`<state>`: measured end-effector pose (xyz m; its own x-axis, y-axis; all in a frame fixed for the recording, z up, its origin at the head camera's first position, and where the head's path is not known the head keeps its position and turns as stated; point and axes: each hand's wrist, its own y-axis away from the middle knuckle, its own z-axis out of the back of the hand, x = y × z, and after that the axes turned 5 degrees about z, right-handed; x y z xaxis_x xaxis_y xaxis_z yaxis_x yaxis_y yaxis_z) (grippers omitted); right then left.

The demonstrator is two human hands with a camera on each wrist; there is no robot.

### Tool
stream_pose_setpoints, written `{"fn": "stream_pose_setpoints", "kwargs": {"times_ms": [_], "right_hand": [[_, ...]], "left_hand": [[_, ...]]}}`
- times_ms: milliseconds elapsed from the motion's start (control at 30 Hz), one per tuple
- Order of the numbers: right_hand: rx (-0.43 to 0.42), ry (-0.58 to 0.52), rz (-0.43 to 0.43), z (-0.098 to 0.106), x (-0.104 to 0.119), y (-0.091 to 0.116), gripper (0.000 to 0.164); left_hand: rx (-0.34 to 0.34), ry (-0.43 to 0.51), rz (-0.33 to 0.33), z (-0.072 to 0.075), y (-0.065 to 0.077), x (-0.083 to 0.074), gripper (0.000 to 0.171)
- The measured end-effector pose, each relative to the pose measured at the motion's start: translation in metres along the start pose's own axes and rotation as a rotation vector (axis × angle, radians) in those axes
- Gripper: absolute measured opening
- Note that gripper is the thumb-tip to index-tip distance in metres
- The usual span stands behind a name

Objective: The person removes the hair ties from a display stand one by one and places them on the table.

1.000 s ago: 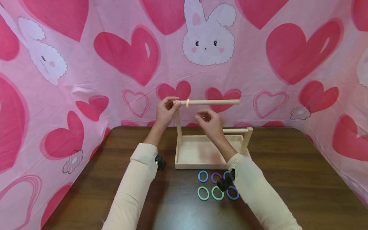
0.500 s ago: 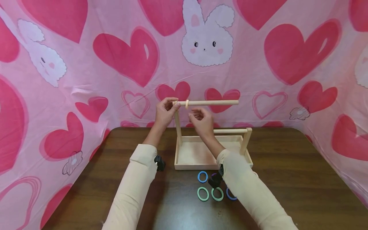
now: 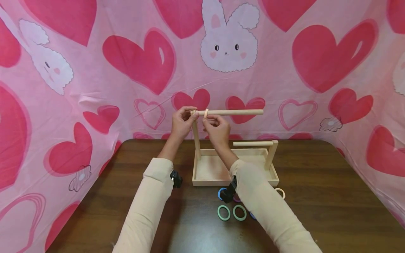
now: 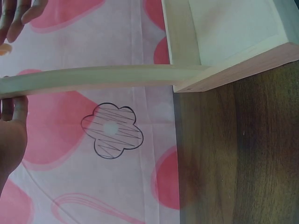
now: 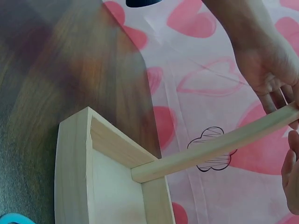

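A pale peach ring (image 3: pixel 206 113) hangs around the upper wooden rod (image 3: pixel 237 112), near its left end. My right hand (image 3: pixel 218 131) pinches the ring's lower edge between thumb and fingertips. At the rod's left end, my left hand (image 3: pixel 181 123) grips the top of the tall wooden post (image 3: pixel 196 138). That post rises from a wooden tray (image 3: pixel 212 183). In the left wrist view the peach ring (image 4: pixel 4 49) shows only at the frame's edge, below the right hand's fingers. The right wrist view has the left hand (image 5: pixel 268 65) at the post's top.
A shorter post (image 3: pixel 271 156) on the tray's right bears a lower rod (image 3: pixel 251 143). Two green rings (image 3: pixel 223 213) lie before the tray, near a blue ring (image 3: pixel 220 194) and a beige ring (image 3: pixel 280 193). The right sleeve covers others. A heart-patterned cloth (image 3: pixel 142 63) hangs behind.
My right hand has moved left along beneath the upper rod and taken hold of the peach ring. The left hand has stayed at the post's top. The beige ring on the table has come into sight.
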<state>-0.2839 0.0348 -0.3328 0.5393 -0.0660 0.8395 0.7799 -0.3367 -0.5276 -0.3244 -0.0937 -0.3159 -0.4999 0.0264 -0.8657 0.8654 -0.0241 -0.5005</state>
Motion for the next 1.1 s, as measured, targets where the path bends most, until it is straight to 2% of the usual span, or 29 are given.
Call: {"fn": "stream_pose_setpoints", "kwargs": {"times_ms": [233,600,1100], "right_hand": [[-0.012,0.073,-0.014,-0.005,0.003,0.0,0.019],[-0.029,0.113,0.044,-0.005,0.0,-0.003,0.014],[-0.014,0.054,0.081,0.005,-0.004,-0.006,0.015]], "left_hand": [[-0.001,-0.004,-0.001,0.0,0.001,0.0,0.023],[0.001,-0.012,-0.011,-0.003,0.0,-0.002,0.024],[0.008,0.024,-0.007,-0.001,0.0,0.0,0.024]]}}
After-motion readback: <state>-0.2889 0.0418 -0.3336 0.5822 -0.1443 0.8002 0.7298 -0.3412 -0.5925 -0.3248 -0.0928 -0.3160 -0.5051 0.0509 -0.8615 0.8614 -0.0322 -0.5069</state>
